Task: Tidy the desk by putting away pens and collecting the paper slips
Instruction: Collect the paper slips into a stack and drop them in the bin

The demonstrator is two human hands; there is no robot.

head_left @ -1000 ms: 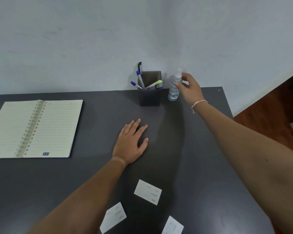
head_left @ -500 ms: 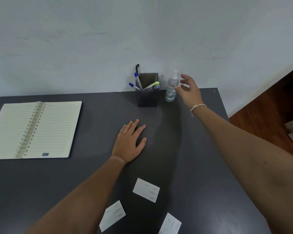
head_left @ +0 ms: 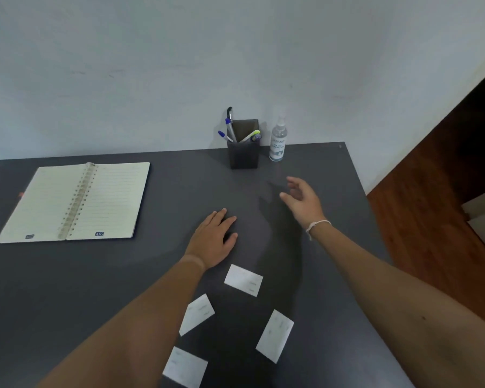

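White paper slips: four, lower centre (head_left: 243, 280) (head_left: 197, 313) (head_left: 275, 335) (head_left: 185, 370). Holder (head_left: 243, 152), upper centre, held four pens (head_left: 230, 127). Left hand (head_left: 214, 240) flat, fingers together; right hand (head_left: 303, 201) hovered, fingers loosely spread.

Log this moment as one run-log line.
left hand: flat on desk | right hand: open, holds nothing | pens in pen holder | four paper slips uncollected
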